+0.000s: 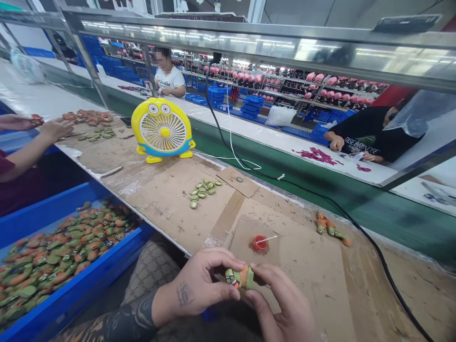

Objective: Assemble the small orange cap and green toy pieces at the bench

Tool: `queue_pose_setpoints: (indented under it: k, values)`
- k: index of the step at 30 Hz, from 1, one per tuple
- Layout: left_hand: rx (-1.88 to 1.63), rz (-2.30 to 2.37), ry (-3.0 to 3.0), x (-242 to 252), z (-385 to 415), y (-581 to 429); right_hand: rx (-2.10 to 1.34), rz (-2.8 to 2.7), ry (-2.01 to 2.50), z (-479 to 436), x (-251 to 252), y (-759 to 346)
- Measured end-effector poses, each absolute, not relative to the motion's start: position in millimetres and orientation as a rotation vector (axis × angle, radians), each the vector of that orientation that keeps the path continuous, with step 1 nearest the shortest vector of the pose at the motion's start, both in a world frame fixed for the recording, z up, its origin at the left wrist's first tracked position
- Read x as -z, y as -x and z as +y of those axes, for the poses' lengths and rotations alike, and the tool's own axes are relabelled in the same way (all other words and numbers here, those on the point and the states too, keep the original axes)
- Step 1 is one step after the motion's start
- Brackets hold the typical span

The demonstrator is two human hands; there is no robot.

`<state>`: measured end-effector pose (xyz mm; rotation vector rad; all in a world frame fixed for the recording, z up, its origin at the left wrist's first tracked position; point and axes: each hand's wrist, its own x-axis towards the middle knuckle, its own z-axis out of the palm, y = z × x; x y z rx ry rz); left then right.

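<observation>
Toy: a small orange and green toy figure (240, 278) is held between both hands, with its long side lying left to right.
Left hand (199, 285): closed, the goggle end is gripped.
Right hand (281, 304): closed, the green end is gripped.
Writing: "RISE" is read on a black shirt (356, 142).

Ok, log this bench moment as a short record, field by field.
Left hand: gripping the orange and green toy figure
Right hand: gripping the same figure from the other side
Nearest: red cup with a white stick, on cardboard
Also on bench: green discs, orange and green figures, yellow fan
Beside bench: blue crate full of orange and green pieces
Others: a co-worker's hand at the bench's far end; another person at a farther table
</observation>
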<state>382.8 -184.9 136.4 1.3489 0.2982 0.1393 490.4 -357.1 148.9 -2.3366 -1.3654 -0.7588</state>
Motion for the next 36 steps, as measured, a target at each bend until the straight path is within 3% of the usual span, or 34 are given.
queue_pose_setpoints:
  k: [13,21,36]
  values:
    - [-0.217,0.295,-1.446,-134,-189,-378,0.841,-1.451,2.172,-356,-156,-488]
    - [0.037,0.374,-0.946,-137,-199,-386,0.917,-1.346,2.17,-340,-153,-485]
    - [-0.078,0.344,-0.525,-133,-166,-365,0.511,-1.047,2.099,-386,-148,-510]
